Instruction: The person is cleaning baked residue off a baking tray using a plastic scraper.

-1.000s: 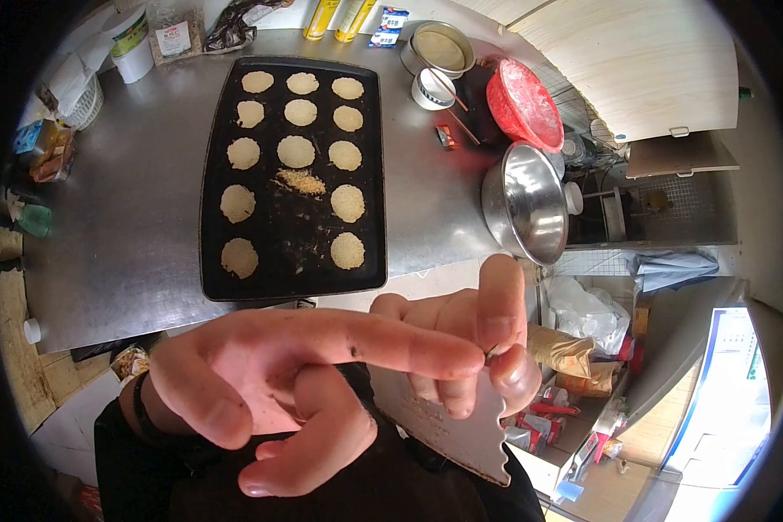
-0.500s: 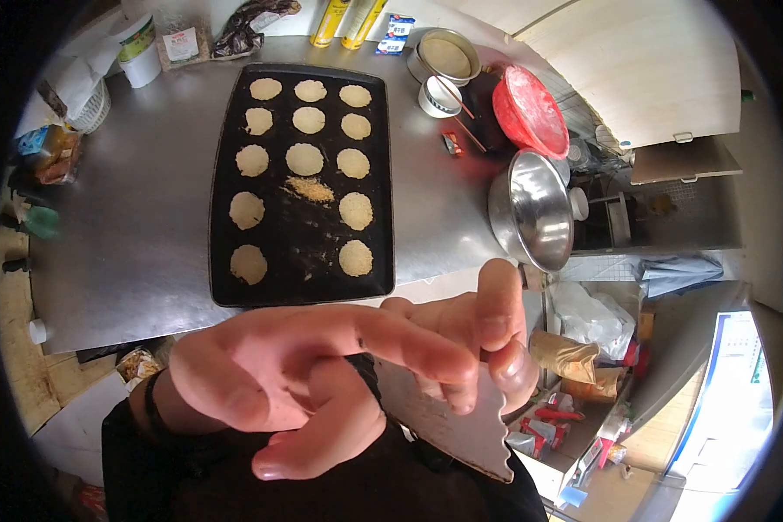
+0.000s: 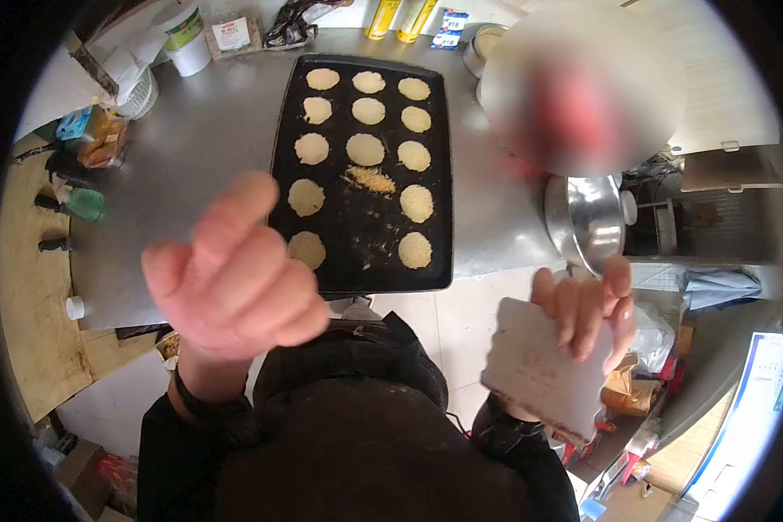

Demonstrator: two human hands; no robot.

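Observation:
In my right hand [image 3: 583, 313] is a flat white scraper [image 3: 539, 370] with a wavy edge and a stained lower rim. Its fingers press on the scraper's face near the top, to the right of the tray. My left hand [image 3: 235, 278] is raised near the lower left of the black baking tray [image 3: 365, 270]. The index finger stretches out, the thumb stands apart and the other fingers curl loosely; nothing shows in it. Thin round dough pieces [image 3: 368, 111] lie in rows on the tray. A heap of tan crumbs [image 3: 371, 180] sits among them.
The tray rests on a steel table [image 3: 174, 157]. A metal bowl [image 3: 587, 222] stands at its right edge, below a large blurred patch. Yellow cans [image 3: 383, 19] and a white tub [image 3: 187, 52] line the back. A bagged item [image 3: 103, 146] is at left.
My hands, close together before, are now apart: the left has moved left and up, the right has moved right with the scraper. The view has shifted, so the tray appears farther right.

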